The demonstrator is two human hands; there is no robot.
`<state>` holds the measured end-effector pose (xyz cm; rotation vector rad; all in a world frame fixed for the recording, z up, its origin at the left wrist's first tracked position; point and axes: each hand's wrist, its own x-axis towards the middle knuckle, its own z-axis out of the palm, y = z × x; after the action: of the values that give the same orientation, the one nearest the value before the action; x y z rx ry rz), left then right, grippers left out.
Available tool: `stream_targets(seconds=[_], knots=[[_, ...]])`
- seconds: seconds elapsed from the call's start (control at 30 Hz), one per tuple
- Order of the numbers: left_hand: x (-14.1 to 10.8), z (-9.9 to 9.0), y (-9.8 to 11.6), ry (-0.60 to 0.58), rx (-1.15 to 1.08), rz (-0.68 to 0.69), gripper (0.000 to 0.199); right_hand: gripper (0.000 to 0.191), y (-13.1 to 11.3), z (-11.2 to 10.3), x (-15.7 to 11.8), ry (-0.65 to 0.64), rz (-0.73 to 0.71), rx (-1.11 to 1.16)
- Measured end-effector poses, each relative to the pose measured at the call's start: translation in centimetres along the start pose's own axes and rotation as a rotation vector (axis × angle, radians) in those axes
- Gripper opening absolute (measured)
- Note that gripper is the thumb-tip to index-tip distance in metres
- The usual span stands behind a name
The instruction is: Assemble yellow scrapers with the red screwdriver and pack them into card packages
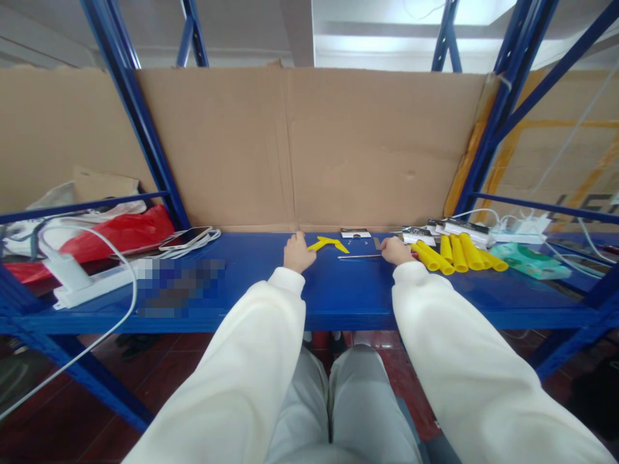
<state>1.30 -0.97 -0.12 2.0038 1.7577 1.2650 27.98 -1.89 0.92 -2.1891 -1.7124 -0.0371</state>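
Note:
My left hand (298,252) is closed at the end of a bent yellow plastic piece (329,242), which sticks out to the right of its fingers. In my right hand (396,250) is a screwdriver (360,257), its thin metal shaft pointing left and a bit of red handle showing behind the hand. Small bright bits, perhaps screws (365,243), lie on the blue shelf top (261,270) between my hands. A small black-and-white packet (355,233) lies behind them.
Several yellow tubes (459,252) lie right of my right hand, with small boxes (459,231) behind and a green packet (529,261) beyond. At left are a white power strip (101,283), cables and a red bag (120,232). A cardboard sheet (338,148) stands at the back.

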Motion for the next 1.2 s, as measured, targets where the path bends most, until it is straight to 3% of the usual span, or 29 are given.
stream_targets(seconds=[0.07, 0.13, 0.3, 0.47, 0.57, 0.77, 0.93, 1.2], knots=[[0.1, 0.4, -0.3, -0.059, -0.085, 0.15, 0.044, 0.037, -0.1, -0.1, -0.1, 0.006, -0.001, 0.0], [0.1, 0.7, -0.6, -0.129, -0.107, 0.198, 0.045, 0.038, -0.1, -0.1, -0.2, 0.006, 0.009, 0.0], [-0.4, 0.1, 0.0, -0.244, 0.216, 0.066, 0.048, 0.041, 0.1, -0.1, 0.4, 0.04, 0.047, 0.007], [-0.9, -0.9, 1.5, -0.167, 0.565, -0.089, 0.035, 0.037, -0.1, 0.0, 1.1, 0.038, 0.089, 0.008], [-0.9, -0.9, 1.8, -0.142, 0.657, -0.078, 0.038, 0.04, -0.6, -0.1, 1.4, 0.01, 0.121, -0.001], [-0.7, 0.3, 1.0, -0.284, 0.577, 0.212, 0.051, 0.042, -1.7, 0.6, 2.4, 0.026, 0.127, -0.091], [-0.7, 0.3, 0.6, -0.338, 0.63, 0.222, 0.048, 0.044, -2.2, 1.7, 3.2, 0.03, 0.156, -0.148], [-0.7, 0.4, 0.6, -0.317, 0.584, 0.234, 0.038, 0.053, -1.8, 1.9, 4.1, -0.005, 0.286, -0.063]])
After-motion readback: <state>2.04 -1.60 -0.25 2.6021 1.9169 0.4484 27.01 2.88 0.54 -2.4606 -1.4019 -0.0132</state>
